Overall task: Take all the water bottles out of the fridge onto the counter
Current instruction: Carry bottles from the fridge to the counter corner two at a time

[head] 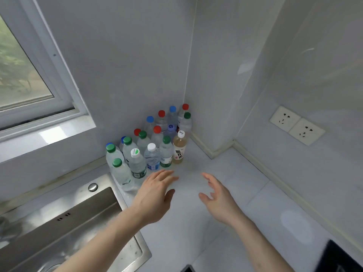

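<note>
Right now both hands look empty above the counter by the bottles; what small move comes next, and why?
Probably draw both hands back and turn toward the fridge for more. The left hand and right hand are open and hold nothing, the cluster of bottles stands upright in the corner of the counter, and no fridge is in view, so whether any remain cannot be told.

Rear water bottles are partly hidden by front ones. The sink is cut off at the lower left edge. Both hands' fingers are motion-blurred.

Clear bottles with green, red, blue, white caps; one amber bottle; white counter.
</note>
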